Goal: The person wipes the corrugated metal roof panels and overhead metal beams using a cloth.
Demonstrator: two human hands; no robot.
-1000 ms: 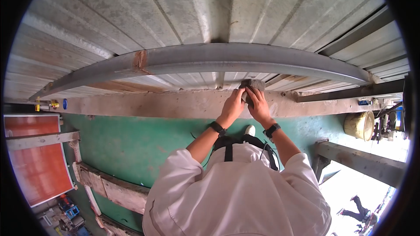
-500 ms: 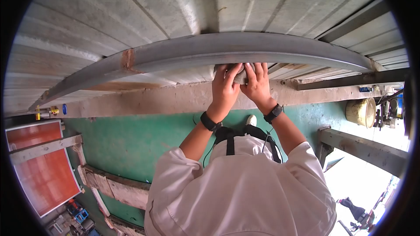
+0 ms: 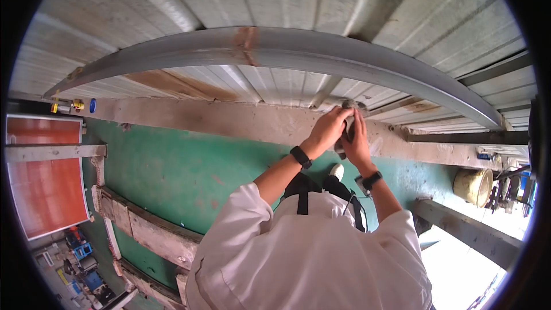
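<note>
Both hands have dropped from the curved steel beam [image 3: 275,51] to the concrete ledge [image 3: 229,120]. Left hand [image 3: 328,129] and right hand [image 3: 357,140] clasp a grey block [image 3: 348,105] there; rubbing seems underway, needing steady pressure next.

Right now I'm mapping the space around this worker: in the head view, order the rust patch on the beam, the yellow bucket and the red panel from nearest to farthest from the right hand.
1. Rust patch, up and to the left of the right hand, on the curved beam.
2. Yellow bucket, lower right by the wall.
3. Red panel, at the far left edge.
</note>
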